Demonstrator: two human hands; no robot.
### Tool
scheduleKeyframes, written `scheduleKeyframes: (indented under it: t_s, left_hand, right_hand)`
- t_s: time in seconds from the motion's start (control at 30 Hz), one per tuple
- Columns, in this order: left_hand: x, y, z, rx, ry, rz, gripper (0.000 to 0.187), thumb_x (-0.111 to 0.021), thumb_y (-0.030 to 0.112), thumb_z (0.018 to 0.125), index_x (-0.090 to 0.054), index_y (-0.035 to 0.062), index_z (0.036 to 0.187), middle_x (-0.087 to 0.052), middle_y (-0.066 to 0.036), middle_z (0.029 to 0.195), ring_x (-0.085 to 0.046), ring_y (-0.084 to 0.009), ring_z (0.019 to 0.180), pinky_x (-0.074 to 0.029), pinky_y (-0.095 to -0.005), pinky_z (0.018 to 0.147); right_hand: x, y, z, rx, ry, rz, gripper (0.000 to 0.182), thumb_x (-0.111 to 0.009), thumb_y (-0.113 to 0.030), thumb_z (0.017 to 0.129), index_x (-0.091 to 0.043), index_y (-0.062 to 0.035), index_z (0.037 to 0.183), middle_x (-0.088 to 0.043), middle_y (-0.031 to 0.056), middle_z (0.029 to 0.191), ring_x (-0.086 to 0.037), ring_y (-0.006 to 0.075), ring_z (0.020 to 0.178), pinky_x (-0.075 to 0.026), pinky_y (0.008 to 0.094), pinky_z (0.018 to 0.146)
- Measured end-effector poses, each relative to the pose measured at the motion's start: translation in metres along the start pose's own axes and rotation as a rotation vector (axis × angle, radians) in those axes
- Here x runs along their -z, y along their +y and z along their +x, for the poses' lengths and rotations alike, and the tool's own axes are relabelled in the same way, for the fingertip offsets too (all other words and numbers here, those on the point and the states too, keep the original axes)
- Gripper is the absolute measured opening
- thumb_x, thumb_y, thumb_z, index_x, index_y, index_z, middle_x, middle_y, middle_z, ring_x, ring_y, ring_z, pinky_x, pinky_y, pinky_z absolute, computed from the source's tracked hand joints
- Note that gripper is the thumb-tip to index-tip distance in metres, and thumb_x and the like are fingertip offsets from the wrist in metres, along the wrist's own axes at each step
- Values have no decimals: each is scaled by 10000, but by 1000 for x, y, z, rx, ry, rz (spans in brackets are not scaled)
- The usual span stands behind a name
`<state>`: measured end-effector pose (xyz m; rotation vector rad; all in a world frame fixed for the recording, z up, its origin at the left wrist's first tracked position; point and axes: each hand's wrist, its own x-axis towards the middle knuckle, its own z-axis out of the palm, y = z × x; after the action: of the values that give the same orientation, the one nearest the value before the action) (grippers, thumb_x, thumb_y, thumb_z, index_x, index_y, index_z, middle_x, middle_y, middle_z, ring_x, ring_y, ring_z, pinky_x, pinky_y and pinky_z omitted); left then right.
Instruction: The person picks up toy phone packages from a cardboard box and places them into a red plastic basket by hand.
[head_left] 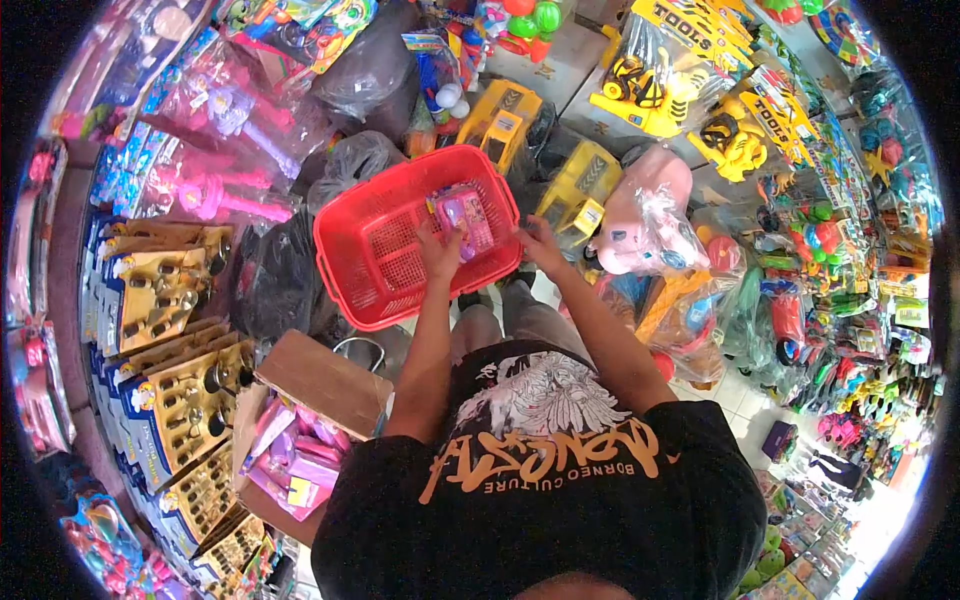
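Observation:
A red plastic basket with a perforated bottom is held out in front of my body, slightly tilted. Inside it, at the right end, lies a pink and purple packaged toy. My left hand reaches over the near rim with its fingers closed on the left edge of that package. At the basket's right end, my right hand has its fingers curled at the rim. Its fingertips are partly hidden.
An open cardboard box of pink and purple packaged toys stands at lower left. Carded toys line the left side. Yellow toy trucks and a bagged pink toy sit beyond the basket. Hanging toys crowd the right.

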<state>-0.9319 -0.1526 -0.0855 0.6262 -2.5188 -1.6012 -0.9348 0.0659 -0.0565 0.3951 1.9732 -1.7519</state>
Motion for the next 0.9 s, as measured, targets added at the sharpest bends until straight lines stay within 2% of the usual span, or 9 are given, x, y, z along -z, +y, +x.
scheduleKeyframes:
  t_s: [0.27, 0.33, 0.4, 0.47, 0.57, 0.6, 0.7, 0.77, 0.9]
  left_hand:
    - [7, 101, -83, -310, -108, -319, 222, -637, 140, 804, -568, 30, 984, -601, -88, 895, -583, -169, 811, -462, -293, 706]
    - [5, 104, -105, -313, -397, -230, 210, -636, 118, 803, -563, 24, 975, -597, -63, 868, -579, -130, 774, -457, -267, 656]
    - [-4, 79, -124, -313, -500, -314, 225, -635, 161, 804, -569, 31, 976, -605, -74, 823, -597, -190, 768, -465, -300, 654]
    - [-11, 38, -144, -475, -666, 28, 272, -626, 259, 799, -579, 48, 963, -607, -115, 781, -602, -278, 792, -474, -356, 675]
    - [-29, -96, -176, -448, -783, 294, 377, -621, 346, 779, -577, 79, 1041, -622, -158, 848, -592, -335, 843, -477, -383, 725]
    - [-48, -165, -175, -395, -1247, 726, 487, -621, 426, 758, -574, 91, 1109, -615, -187, 987, -594, -315, 930, -478, -374, 772]
    - [4, -163, -227, 7, -1133, 666, 565, -607, 487, 751, -581, 70, 1132, -598, -202, 1073, -589, -316, 980, -471, -380, 818]
    - [19, -162, -257, 352, -704, 121, 591, -582, 525, 754, -606, 36, 1084, -604, -208, 1070, -582, -322, 1006, -460, -385, 849]
    - [47, -119, -321, 300, -484, 420, 573, -594, 493, 762, -596, 28, 1097, -613, -190, 1070, -592, -312, 995, -457, -351, 864]
  right_hand:
    - [30, 69, -100, -319, 138, -70, 458, -487, -464, 892, -482, -129, 1204, -542, 133, 1169, -542, 249, 1050, -466, 409, 823]
    - [54, 194, -101, 154, 47, -766, 432, -480, -468, 886, -592, -104, 1091, -577, 157, 1089, -565, 279, 1002, -461, 398, 837]
    - [56, 204, -135, -243, -49, -869, 431, -502, -468, 861, -631, -109, 1062, -605, 174, 1037, -579, 306, 964, -453, 391, 852]
    - [71, 223, -132, -165, -353, -785, 474, -539, -474, 829, -611, -102, 1113, -622, 177, 1028, -590, 305, 957, -448, 384, 864]
    - [64, 183, -154, -222, -159, -677, 513, -547, -469, 824, -599, -43, 1105, -630, 199, 1019, -598, 290, 968, -445, 355, 880]
    - [59, 165, -165, -199, -201, -640, 527, -548, -475, 822, -588, -38, 1115, -634, 196, 1009, -597, 282, 974, -445, 352, 874]
    - [51, 180, -176, -107, -319, -561, 500, -604, -401, 816, -552, -17, 1133, -645, 179, 979, -616, 249, 916, -470, 334, 826]
    - [46, 205, -190, -53, -333, -510, 468, -612, -353, 822, -539, -17, 1139, -647, 171, 972, -619, 235, 898, -477, 326, 808]
    - [48, 264, -229, -100, -499, -296, 386, -600, -231, 838, -518, -24, 1153, -646, 130, 996, -599, 185, 915, -470, 314, 810]
